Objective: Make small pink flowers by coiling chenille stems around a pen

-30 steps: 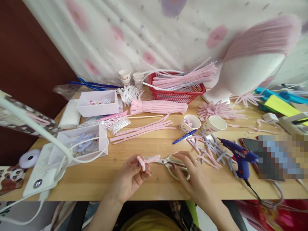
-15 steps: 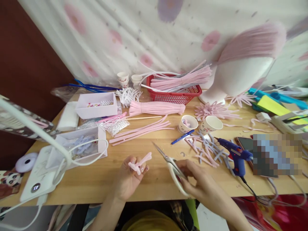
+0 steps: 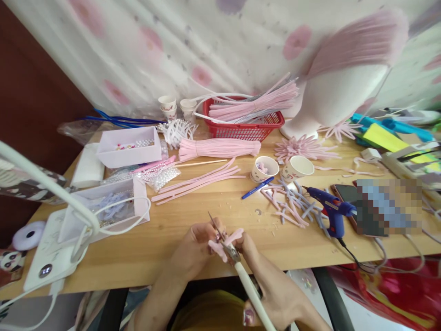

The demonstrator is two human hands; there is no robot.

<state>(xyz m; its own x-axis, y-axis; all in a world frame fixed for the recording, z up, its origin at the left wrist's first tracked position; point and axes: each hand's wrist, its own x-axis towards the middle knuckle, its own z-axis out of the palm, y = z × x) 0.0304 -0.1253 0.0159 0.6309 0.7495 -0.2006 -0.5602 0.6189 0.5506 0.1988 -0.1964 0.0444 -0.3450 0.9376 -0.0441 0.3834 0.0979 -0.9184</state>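
Note:
Near the table's front edge, my left hand [image 3: 198, 241] pinches a small bent piece of pink pipe cleaner [image 3: 217, 249]. My right hand [image 3: 275, 294] is closed around the white handles of a pair of scissors [image 3: 244, 274]. The scissor blades lie across the pink piece, their tips pointing up and away beside my left fingers. My right index finger is close to the upper end of the piece. Just where the blades meet the fuzzy strand is partly hidden by my fingers. Short pink and grey pipe cleaner cuttings [image 3: 292, 202] lie ahead of my right hand.
Behind stand two paper cups [image 3: 298, 168], a blue pen [image 3: 257, 187] and a pink pipe cleaner bundle [image 3: 220, 150]. A blue glue gun [image 3: 331, 210] and phone lie right. White boxes [image 3: 142, 202] and a lamp arm [image 3: 48, 184] occupy the left.
My right hand has brought the scissors left to the pink piece in my left hand. The two hands, apart before, now meet. The whole view has shifted slightly.

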